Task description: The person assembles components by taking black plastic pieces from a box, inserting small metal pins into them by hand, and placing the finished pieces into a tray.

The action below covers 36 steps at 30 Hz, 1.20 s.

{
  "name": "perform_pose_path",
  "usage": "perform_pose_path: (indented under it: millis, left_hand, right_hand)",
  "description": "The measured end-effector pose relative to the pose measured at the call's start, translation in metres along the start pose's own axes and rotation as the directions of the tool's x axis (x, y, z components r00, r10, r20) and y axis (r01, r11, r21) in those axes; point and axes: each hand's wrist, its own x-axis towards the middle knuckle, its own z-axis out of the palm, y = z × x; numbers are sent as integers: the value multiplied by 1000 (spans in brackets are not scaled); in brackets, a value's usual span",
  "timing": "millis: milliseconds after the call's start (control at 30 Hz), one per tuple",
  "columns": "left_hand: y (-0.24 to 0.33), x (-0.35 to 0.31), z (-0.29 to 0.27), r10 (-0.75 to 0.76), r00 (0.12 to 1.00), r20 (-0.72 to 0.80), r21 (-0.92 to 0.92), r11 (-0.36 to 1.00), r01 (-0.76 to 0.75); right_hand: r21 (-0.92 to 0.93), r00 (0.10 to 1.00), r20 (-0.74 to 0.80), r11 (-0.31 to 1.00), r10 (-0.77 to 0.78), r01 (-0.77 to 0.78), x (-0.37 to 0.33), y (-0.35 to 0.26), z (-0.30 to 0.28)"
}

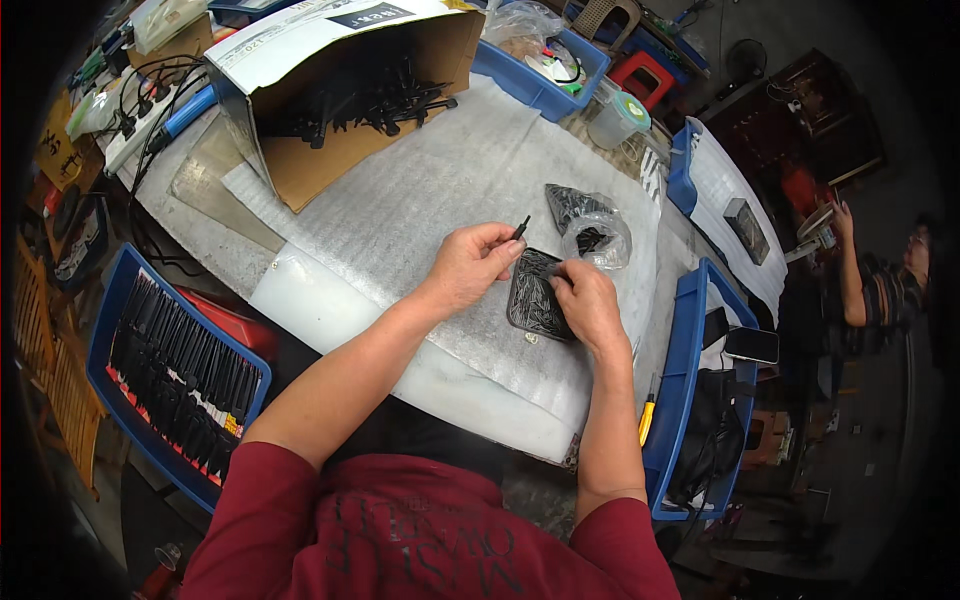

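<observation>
Between the thumb and fingers of my left hand (pixel 470 266) is a small black rod-like part (pixel 521 228), its tip pointing up and to the right. My right hand (pixel 588 303) reaches over the right side of a black tray (pixel 514 311) with its fingers pinched together. Whatever those fingertips hold, if anything, is too small to make out. Many thin metal pins or screws (pixel 537 292) fill the tray. Just beyond it lies a clear plastic bag (pixel 605 240) with small dark pieces inside.
An open cardboard box (pixel 300 180) on its side holds many black parts (pixel 370 110). Blue bins stand around the bench: one with black pieces (pixel 262 372) at left, one with a phone (pixel 752 346) at right. A yellow-handled screwdriver (pixel 647 420) is by my right forearm. Another person (pixel 880 285) sits far right.
</observation>
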Motion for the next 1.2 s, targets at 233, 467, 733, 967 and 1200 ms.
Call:
perform_pose_path:
  millis: [233, 467, 733, 967, 1200]
  left_hand:
    - [-1, 0, -1, 9, 1000, 11, 25, 1000, -10]
    - [-2, 1, -1, 1, 1000, 17, 41, 999, -2]
    - [-4, 0, -2, 4, 999, 48, 58, 998, -7]
    - [-1, -1, 1, -33, 991, 128, 17, 999, 31]
    - [-5, -3, 0, -63, 966, 249, 40, 998, 55]
  right_hand:
    - [-79, 998, 57, 997, -5, 10, -4, -1, 11]
    - [-187, 993, 110, 981, -30, 51, 1, 1, 16]
    - [-211, 985, 160, 972, -69, 102, -5, 3, 9]
    - [348, 996, -67, 937, 57, -30, -8, 10, 4]
    - [820, 993, 46, 563, 105, -97, -10, 1, -4]
